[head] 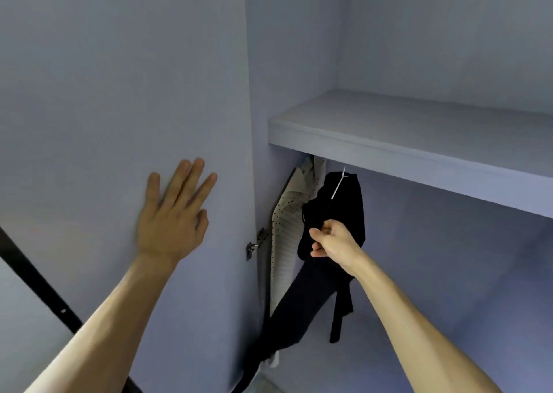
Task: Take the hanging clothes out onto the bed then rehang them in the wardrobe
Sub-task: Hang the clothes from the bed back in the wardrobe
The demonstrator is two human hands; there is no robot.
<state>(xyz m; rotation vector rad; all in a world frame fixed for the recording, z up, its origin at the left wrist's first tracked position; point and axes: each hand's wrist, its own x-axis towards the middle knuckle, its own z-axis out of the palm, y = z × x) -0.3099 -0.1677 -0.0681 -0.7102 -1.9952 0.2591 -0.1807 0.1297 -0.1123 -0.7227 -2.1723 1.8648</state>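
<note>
Inside the open wardrobe (449,258), at about four o'clock from the middle of the view, the right hand (332,241) is closed in a fist around a fold of the black garment (341,204); the thumb lies over the cloth and the knuckles face the camera; the forearm runs away toward five o'clock and out of the lower edge. The black garment hangs on a thin white hanger (338,184) whose hook disappears up under the shelf (419,141) at about one o'clock from the hand; the rail itself is hidden by the shelf's front edge. Below the fist, dark trousers or a long dark piece (299,309) trail down toward seven o'clock; whether this is part of the same garment cannot be told. Just beside it at nine o'clock, against the wardrobe's side wall, hangs a pale garment with small dark dots (284,243); the two touch or nearly touch. A metal hinge (254,244) sits at the door's edge, left of the dotted cloth.

At nine o'clock in the view the left hand (170,216) lies flat and open on the inner face of the wardrobe door (119,93), fingers spread and pointing toward twelve o'clock, gripping nothing; a dark strip (36,285) crosses the lower left corner.
</note>
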